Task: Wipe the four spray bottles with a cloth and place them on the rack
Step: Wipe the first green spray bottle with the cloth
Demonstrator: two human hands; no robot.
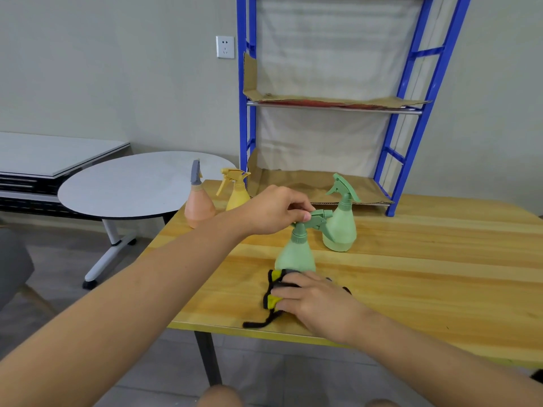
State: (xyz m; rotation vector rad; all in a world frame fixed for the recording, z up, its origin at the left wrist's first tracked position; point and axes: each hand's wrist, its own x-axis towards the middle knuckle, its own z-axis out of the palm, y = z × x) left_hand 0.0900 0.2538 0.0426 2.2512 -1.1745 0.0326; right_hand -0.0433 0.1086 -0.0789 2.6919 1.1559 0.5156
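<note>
The left hand [273, 211] is pinching the near green spray bottle [295, 254] by its trigger head while the right hand [311, 298], gripping the yellow-and-black cloth [274, 292], should be rubbing all round its base.

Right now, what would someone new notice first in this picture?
Probably the two hands at the centre: the left hand grips the trigger head of a green spray bottle standing on the wooden table, while the right hand presses a black and yellow cloth at its base. Behind stands a tall blue rack with cardboard-lined shelves.
</note>
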